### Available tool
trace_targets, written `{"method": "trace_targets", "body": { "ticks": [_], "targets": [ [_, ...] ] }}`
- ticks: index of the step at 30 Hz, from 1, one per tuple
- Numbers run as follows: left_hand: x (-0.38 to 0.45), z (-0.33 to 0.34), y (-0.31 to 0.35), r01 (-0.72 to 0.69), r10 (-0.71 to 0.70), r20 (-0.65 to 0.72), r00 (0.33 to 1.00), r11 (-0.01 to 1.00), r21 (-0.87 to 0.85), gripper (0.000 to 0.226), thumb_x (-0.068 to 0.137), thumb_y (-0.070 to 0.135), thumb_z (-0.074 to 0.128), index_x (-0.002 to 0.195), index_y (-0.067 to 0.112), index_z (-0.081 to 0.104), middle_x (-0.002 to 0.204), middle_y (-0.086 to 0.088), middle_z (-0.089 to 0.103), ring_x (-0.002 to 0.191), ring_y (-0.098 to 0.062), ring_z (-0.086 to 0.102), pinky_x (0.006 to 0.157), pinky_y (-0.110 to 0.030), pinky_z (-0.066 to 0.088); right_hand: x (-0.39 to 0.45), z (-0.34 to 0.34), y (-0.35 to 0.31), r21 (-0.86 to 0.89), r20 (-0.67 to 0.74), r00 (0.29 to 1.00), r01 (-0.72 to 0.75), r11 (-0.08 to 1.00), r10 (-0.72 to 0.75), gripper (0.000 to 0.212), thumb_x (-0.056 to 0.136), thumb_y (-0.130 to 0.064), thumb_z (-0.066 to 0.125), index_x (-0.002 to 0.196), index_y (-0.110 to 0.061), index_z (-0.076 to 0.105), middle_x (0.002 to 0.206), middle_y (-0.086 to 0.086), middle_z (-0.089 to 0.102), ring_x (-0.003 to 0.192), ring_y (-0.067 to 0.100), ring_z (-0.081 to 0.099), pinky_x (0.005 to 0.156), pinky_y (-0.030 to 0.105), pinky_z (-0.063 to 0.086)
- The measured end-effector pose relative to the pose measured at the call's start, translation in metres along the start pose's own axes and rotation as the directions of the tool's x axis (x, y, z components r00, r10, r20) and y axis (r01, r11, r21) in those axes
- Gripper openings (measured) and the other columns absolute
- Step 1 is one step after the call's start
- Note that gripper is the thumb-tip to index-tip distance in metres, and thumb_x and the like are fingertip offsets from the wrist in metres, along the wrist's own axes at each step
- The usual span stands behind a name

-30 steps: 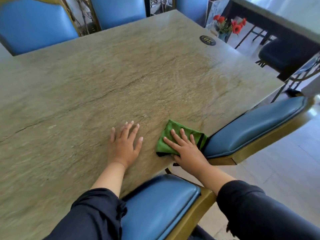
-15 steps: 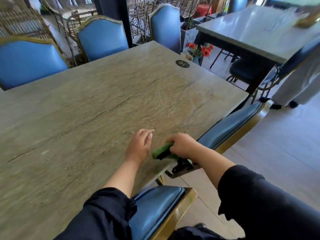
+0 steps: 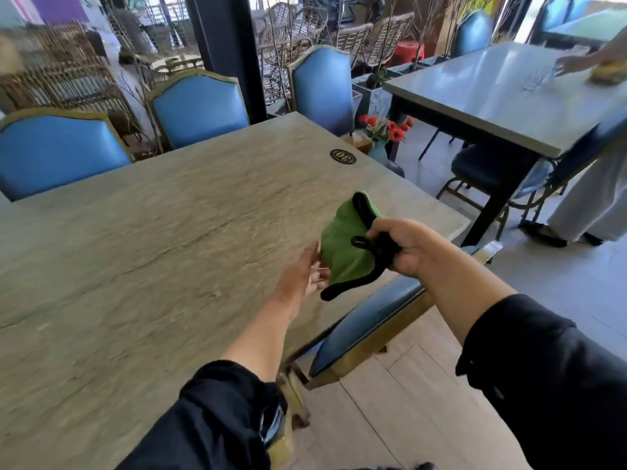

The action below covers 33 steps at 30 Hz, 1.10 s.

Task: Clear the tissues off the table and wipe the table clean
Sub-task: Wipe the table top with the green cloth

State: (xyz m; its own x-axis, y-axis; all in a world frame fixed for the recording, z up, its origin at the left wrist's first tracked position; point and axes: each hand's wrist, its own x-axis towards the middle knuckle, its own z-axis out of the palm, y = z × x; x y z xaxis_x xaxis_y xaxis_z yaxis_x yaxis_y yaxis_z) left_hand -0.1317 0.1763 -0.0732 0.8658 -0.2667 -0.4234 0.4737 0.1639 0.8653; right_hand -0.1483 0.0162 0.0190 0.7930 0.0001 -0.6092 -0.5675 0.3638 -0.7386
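Two hands are up over the near right corner of the counter (image 3: 176, 239), a broad slab of grey-green stone-look surface with a dark crack line running across it and a matte, faintly streaked grain. Your right hand (image 3: 405, 247) is bunched around the green microfibre cloth with black trim (image 3: 342, 249), gripping it at its gathered black edge so the rest hangs in a loose fold clear of the counter, at about 4 o'clock from the middle of the slab. Your left hand (image 3: 302, 269) sits just beside the hanging fold at its 9 o'clock, fingers straight and holding nothing; whether it touches the cloth you cannot tell. Expect the cloth to be light, soft and floppy, with no stiffness of its own, so it will droop from any single pinch; taking hold of two corners or flattening it under a palm looks the better way to refold it. No tissues show on the visible counter, which suggests the wiping is near its end. A small round black plaque (image 3: 343, 156) lies flat at 1 o'clock. Blue padded chairs with dull gold frames (image 3: 200, 108) stand along the far side, smooth and slightly glossy, and red flowers in a pale blue vase (image 3: 385, 130) stand beyond the far right corner.
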Motion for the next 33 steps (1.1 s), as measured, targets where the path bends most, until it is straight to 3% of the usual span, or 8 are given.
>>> {"method": "trace_targets", "body": {
  "ticks": [5,10,15,19,22,24,28,33],
  "targets": [
    [0.026,0.083,0.012,-0.124,0.122,-0.032,0.992,0.988,-0.096,0.019,0.094,0.024,0.053,0.108,0.015,0.062,0.105,-0.008,0.068,0.081,-0.017,0.068,0.062,-0.024,0.057,0.017,-0.076,-0.049,0.052,0.063,0.998,-0.003,0.999,0.0,0.016,0.093,0.0,0.041,0.089,0.0,0.056,0.06,0.013,0.069,0.048,0.023,0.067,0.047,0.032,0.056],
    [0.064,0.148,0.021,-0.187,0.183,-0.078,0.98,0.982,-0.043,0.018,0.095,0.02,0.053,0.109,0.012,0.059,0.101,-0.008,0.066,0.085,-0.018,0.066,0.066,-0.025,0.058,0.045,-0.138,-0.087,-0.026,0.078,0.997,0.011,1.0,-0.009,0.007,0.091,0.001,0.051,0.094,0.0,0.058,0.063,0.013,0.07,0.051,0.022,0.068,0.048,0.032,0.057],
    [0.108,0.182,0.024,-0.14,0.151,-0.096,0.984,0.984,0.11,0.023,0.094,0.024,0.054,0.113,0.011,0.059,0.101,-0.006,0.067,0.081,-0.016,0.067,0.058,-0.026,0.055,0.092,-0.187,-0.115,-0.175,-0.016,0.997,0.067,0.982,-0.071,0.026,0.084,0.011,0.054,0.104,-0.005,0.06,0.083,0.015,0.064,0.056,0.023,0.065,0.041,0.03,0.054],
    [0.149,0.186,0.025,-0.063,0.075,-0.039,0.996,0.968,0.244,0.028,0.094,0.021,0.055,0.12,0.008,0.056,0.106,-0.011,0.066,0.086,-0.02,0.066,0.054,-0.029,0.055,0.138,-0.217,-0.138,-0.258,-0.057,0.995,0.066,0.964,-0.084,0.025,0.083,0.012,0.052,0.102,-0.001,0.064,0.087,0.017,0.065,0.079,0.032,0.062,0.082,0.048,0.055],
    [0.192,0.198,0.039,-0.067,0.083,-0.053,0.995,0.965,0.254,0.02,0.095,0.018,0.054,0.113,0.011,0.058,0.101,-0.008,0.064,0.081,-0.018,0.062,0.056,-0.027,0.055,0.176,-0.233,-0.161,-0.275,-0.063,0.995,0.06,0.959,-0.081,0.025,0.085,0.012,0.05,0.098,-0.002,0.065,0.086,0.016,0.066,0.084,0.032,0.062,0.091,0.049,0.051],
    [0.224,0.21,0.048,-0.062,0.083,-0.083,0.993,0.97,0.236,0.014,0.095,0.018,0.054,0.107,0.015,0.059,0.1,-0.007,0.063,0.083,-0.019,0.06,0.06,-0.028,0.054,0.199,-0.241,-0.178,-0.275,-0.083,0.992,0.065,0.959,-0.091,0.026,0.086,0.011,0.049,0.101,-0.003,0.064,0.089,0.017,0.065,0.082,0.032,0.062,0.086,0.047,0.052],
    [0.277,0.233,0.056,-0.049,0.085,-0.161,0.983,0.975,0.219,0.012,0.094,0.021,0.055,0.104,0.019,0.06,0.1,-0.006,0.063,0.087,-0.021,0.058,0.068,-0.03,0.048,0.244,-0.258,-0.211,-0.276,-0.084,0.991,0.074,0.958,-0.101,0.025,0.085,0.011,0.047,0.097,-0.003,0.064,0.086,0.017,0.063,0.062,0.027,0.059,0.055,0.029,0.054],
    [0.332,0.262,0.064,-0.045,0.084,-0.226,0.971,0.984,0.175,0.013,0.094,0.022,0.054,0.104,0.019,0.061,0.097,-0.002,0.065,0.082,-0.018,0.059,0.063,-0.026,0.047,0.296,-0.287,-0.249,-0.257,-0.073,0.996,0.036,0.966,-0.056,0.026,0.088,0.009,0.047,0.087,-0.01,0.065,0.062,0.007,0.066,0.042,0.016,0.062,0.039,0.022,0.051]
  ]
}}
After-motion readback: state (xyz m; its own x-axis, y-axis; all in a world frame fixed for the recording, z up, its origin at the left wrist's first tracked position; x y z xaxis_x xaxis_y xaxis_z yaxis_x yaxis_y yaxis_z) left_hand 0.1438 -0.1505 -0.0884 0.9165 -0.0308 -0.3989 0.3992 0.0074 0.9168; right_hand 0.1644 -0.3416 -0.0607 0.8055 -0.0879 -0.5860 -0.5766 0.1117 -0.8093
